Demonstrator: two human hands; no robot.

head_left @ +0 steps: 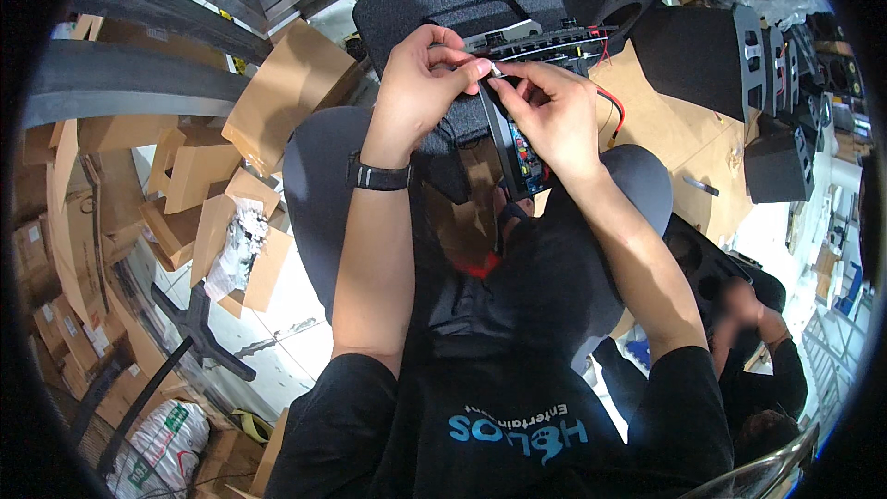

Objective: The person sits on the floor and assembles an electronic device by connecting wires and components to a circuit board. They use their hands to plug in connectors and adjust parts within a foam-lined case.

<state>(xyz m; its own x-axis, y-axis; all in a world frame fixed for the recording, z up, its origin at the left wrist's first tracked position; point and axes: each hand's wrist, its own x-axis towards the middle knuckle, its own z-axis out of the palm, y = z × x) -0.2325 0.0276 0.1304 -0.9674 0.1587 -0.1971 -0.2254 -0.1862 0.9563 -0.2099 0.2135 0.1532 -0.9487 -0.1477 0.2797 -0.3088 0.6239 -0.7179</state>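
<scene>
My left hand (430, 69) and my right hand (557, 109) meet above a black electronics module, both with thumb and forefinger pinched. Between the fingertips shows a small white piece (496, 69), too small to tell its kind. Below my right hand, a circuit board (527, 155) with blue and other coloured parts sits in the black frame (502, 143) of the module. Behind the fingers runs a black panel (545, 44) with a row of parts along it. Red and black wires (617, 111) hang beside my right hand. A large black speaker cabinet (407, 9) with a handle stands just beyond.
Several more black cabinets (688, 55) stand at the right on cardboard sheeting (702, 152). Open cardboard boxes (286, 83) crowd the left, near a dark chair base (196, 328) and metal rails (139, 83). Another person's arm (781, 337) is at the lower right.
</scene>
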